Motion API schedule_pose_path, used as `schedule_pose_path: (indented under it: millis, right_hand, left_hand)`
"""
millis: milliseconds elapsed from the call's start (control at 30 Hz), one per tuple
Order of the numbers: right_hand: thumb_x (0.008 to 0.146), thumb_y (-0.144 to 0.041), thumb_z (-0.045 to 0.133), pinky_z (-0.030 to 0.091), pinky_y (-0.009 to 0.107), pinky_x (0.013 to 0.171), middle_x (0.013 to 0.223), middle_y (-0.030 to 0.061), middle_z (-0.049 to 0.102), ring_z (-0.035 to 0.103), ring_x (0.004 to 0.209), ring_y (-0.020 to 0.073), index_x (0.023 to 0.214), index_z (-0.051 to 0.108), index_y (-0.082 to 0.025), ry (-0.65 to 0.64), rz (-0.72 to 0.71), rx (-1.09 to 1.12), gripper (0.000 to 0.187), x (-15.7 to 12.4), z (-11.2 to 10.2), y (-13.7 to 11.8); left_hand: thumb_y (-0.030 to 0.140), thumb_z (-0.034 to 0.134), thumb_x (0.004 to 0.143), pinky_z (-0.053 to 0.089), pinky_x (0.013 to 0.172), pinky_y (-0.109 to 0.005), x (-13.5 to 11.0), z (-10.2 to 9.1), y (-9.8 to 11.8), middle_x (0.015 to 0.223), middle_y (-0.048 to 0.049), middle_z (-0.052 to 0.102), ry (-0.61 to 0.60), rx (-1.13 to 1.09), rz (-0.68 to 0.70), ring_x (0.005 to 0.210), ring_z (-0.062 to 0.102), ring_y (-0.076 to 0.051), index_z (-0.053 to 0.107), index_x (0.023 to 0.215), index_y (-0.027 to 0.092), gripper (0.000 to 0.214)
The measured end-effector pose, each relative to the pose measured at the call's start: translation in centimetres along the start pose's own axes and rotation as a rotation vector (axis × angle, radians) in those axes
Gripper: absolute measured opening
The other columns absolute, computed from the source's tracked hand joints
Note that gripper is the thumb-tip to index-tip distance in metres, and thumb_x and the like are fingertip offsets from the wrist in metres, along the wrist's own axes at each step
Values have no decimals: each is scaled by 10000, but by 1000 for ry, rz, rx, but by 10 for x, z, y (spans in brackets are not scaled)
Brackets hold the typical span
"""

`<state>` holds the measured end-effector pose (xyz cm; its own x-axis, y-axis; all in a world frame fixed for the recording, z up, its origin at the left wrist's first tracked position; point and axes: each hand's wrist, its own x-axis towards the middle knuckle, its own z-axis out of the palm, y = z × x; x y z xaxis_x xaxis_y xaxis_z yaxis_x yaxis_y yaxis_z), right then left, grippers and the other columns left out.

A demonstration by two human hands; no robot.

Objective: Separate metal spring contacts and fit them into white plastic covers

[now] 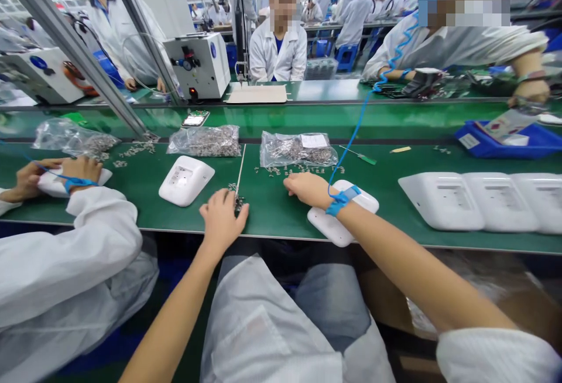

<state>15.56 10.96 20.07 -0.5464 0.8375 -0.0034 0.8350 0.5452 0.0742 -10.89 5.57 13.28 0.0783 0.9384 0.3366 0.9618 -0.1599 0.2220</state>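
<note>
My left hand (222, 216) lies at the front of the green bench with its fingers spread, touching a small pile of metal parts (238, 202). My right hand (305, 188) is closed, fingers curled beside loose small metal parts (274, 171); whatever it may hold is hidden. A blue wrist strap (342, 200) with a coiled cord circles my right wrist. Under that wrist rests a white plastic housing (336, 231), partly covered by my arm. Another white housing (187, 181), with a recessed panel, sits left of my left hand.
Clear bags of metal parts (298, 150) (204, 141) lie behind my hands. A green-handled screwdriver (366, 160) is right of them. White housings (454, 201) line the right side, near a blue tray (527, 144). At left, a co-worker's hands (81, 169) hold a white housing.
</note>
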Motion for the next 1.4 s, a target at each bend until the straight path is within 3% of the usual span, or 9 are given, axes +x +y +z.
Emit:
schedule_pose_path:
  millis: [100,233,333,433,533,600,800,967,1400]
  right_hand:
    - [956,-117,516,446,309,754,976,102,694,651,903,205,931,619,-163,128,35,39,115,-17,-17,11]
    - [953,-166,503,499,339,752,870,77,638,631,835,203,831,528,-201,509,85,374,129,-48,-39,28]
    - [912,-187,567,552,339,676,962,74,627,648,747,172,806,539,-205,593,132,609,112,-73,-45,35]
    - [907,-192,587,598,357,700,1093,100,636,690,791,181,932,623,-190,558,159,615,44,-95,-40,41]
    - [943,-167,546,605,353,780,1049,97,689,716,846,191,1087,633,-179,504,143,497,168,-112,-31,45]
    - [961,-159,532,588,341,822,1027,106,710,711,897,201,1033,650,-168,476,87,347,139,-120,-25,45]
    - [919,-55,537,492,300,707,967,113,697,633,861,213,949,701,-145,149,-141,-89,190,-120,-17,23]
    - [939,-92,566,432,301,733,1002,113,691,582,875,210,947,729,-162,101,-135,-125,177,-97,-14,5]
    - [979,-124,520,389,294,697,857,89,694,569,807,203,891,690,-150,175,-44,-99,194,-95,-4,-2]
  left_hand:
    - [542,437,974,396,1029,-588,0,20,31,1606,-238,378,-104,-2,118,1449,354,-478,475,1475,125,653]
    - [547,452,975,339,1076,-664,36,34,61,1654,-257,265,-121,-45,141,1482,252,-541,420,1508,84,707]
    - [466,473,980,328,1052,-680,53,31,94,1639,-268,291,-11,-140,107,1456,293,-532,509,1414,83,579]
    - [400,438,1003,374,1017,-547,29,24,141,1461,-201,551,150,-307,285,1342,471,-375,639,1192,146,375]
    - [530,420,1003,395,946,-457,-22,23,184,1308,-153,655,114,-391,668,1229,560,-285,657,1146,151,469]
    - [606,420,988,380,959,-455,-50,26,198,1366,-164,626,107,-365,651,1302,522,-295,629,1242,113,593]
    - [554,432,1013,325,983,-462,-57,25,159,1319,-128,681,68,-380,692,1303,563,-254,668,1137,152,482]
    - [536,438,1022,295,961,-449,-46,17,121,1327,-115,695,4,-445,702,1289,592,-238,671,1105,175,437]
    - [540,454,1020,264,923,-468,-43,14,127,1164,-88,748,69,-426,676,1353,560,-262,640,907,168,431]
